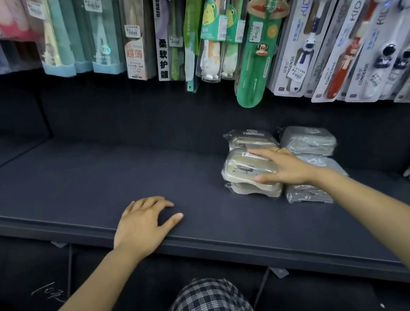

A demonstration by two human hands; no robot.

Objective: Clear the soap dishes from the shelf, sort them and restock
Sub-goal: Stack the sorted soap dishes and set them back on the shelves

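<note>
On the dark flat shelf [96, 176], plastic-wrapped beige soap dishes [248, 170] sit stacked at the right, touching the wrapped grey soap dishes [307, 141] further right. The right hand [287, 165] rests spread on the top beige dish, fingers straight. The left hand [144, 221] lies flat, fingers relaxed, on the shelf's near edge, well apart from the dishes.

Bare shelf [96, 176] left of soap dishes [250, 167]

Three beige soap dishes [249, 169] in clear wrappers sit on the shelf [97, 186], and beside them three grey soap dishes [308, 140], as far as the wrappers let me count. Two hands are in view. The hanging toothbrush packs [256, 42] are too many to count.
</note>
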